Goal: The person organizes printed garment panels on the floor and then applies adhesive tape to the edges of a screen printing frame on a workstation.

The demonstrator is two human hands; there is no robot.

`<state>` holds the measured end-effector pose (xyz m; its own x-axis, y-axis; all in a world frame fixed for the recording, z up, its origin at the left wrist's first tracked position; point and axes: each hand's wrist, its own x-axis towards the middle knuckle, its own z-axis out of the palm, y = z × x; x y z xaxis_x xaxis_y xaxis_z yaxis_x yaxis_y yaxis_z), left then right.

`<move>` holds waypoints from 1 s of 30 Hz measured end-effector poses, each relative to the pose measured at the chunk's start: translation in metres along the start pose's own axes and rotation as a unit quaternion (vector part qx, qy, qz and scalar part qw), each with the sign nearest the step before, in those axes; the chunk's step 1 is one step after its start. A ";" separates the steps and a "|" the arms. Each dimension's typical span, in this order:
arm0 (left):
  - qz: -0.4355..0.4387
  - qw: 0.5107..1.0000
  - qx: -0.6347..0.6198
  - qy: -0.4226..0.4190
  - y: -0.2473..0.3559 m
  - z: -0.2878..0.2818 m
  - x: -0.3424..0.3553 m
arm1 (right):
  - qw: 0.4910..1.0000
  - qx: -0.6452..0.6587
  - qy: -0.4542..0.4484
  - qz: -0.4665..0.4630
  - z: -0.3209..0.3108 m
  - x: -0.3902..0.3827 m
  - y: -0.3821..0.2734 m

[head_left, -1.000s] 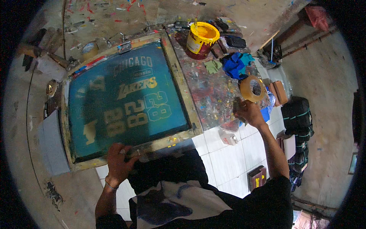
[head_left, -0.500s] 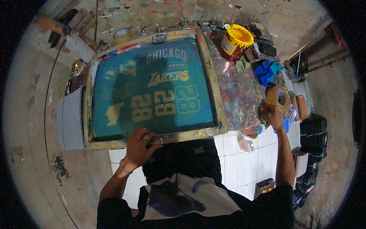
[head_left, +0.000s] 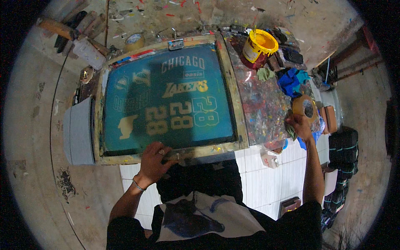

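A wooden-framed printing screen (head_left: 233, 89) with a teal mesh and pale lettering lies flat in front of me. My left hand (head_left: 153, 162) grips the near rail of the frame, fingers curled over its edge. My right hand (head_left: 298, 125) rests at the right end of the paint-smeared table (head_left: 262, 104), closed on a dark rag, just below a roll of brown tape (head_left: 305, 106). A dark cloth hangs under the frame's near rail, against my body.
A yellow paint bucket (head_left: 258, 48) stands at the table's far right corner, with blue rags (head_left: 291, 79) beside it. A grey board (head_left: 78, 131) lies left of the frame. A tape roll (head_left: 134, 41) and wooden sticks (head_left: 68, 29) lie at the far left. White floor tiles (head_left: 266, 183) show below the table.
My view has swung, so the screen now sits more central and level. My left hand stays on the near rail. My right hand has shifted slightly along the table's right end.
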<state>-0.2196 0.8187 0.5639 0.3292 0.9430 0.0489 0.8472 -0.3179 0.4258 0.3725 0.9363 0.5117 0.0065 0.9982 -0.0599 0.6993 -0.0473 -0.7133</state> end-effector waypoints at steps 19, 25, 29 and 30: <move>-0.009 1.000 -0.021 -0.014 -0.002 0.004 -0.002 | 0.998 -0.010 -0.041 0.042 0.005 -0.015 -0.063; 0.006 1.000 -0.028 0.003 -0.001 0.004 -0.001 | 0.997 0.009 -0.072 0.019 0.008 -0.014 -0.062; -0.013 0.999 -0.035 -0.005 -0.001 0.005 0.000 | 0.997 0.041 -0.061 0.023 0.011 -0.014 -0.058; -0.013 0.999 -0.033 -0.001 0.000 0.006 0.001 | 0.998 0.031 -0.060 0.019 0.012 -0.015 -0.058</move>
<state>-0.2170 0.8187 0.5586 0.3087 0.9505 0.0365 0.8263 -0.2870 0.4847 0.3238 0.9241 0.5455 -0.0569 0.9842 -0.1676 0.6542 -0.0901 -0.7509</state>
